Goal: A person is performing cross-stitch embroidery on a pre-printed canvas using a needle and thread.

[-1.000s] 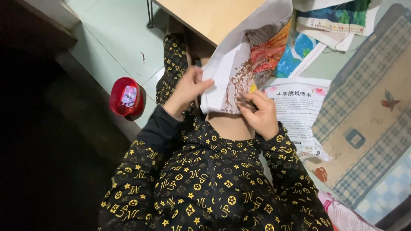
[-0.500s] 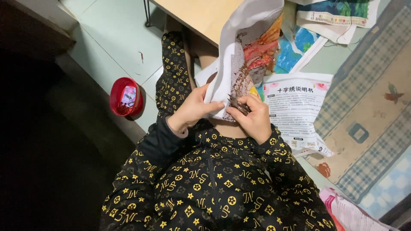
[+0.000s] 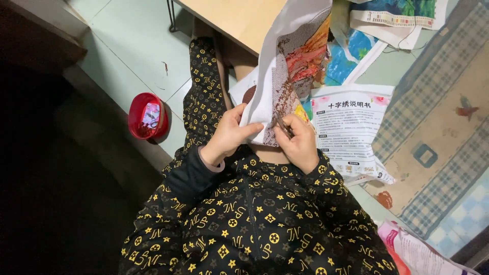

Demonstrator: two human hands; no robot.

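A white cross-stitch cloth [image 3: 290,61] with a partly stitched red, orange and brown picture hangs down from the table edge to my lap. My left hand [image 3: 229,133] grips the cloth's lower left edge, thumb lying across the fabric. My right hand [image 3: 298,141] is closed at the brown stitched patch, its fingertips pinched together on something thin like a needle, too small to make out. My sleeves are black with a yellow pattern.
A printed instruction sheet [image 3: 349,132] lies to the right on a checked mat [image 3: 438,153]. Another stitched cloth [image 3: 392,15] lies at the top right. A wooden table [image 3: 239,20] stands ahead. A red bowl [image 3: 145,116] sits on the tiled floor at left.
My left hand has come down from open fingers on the cloth and closed on its lower edge. The cloth hangs narrower and more folded. My right hand stays at the brown patch.
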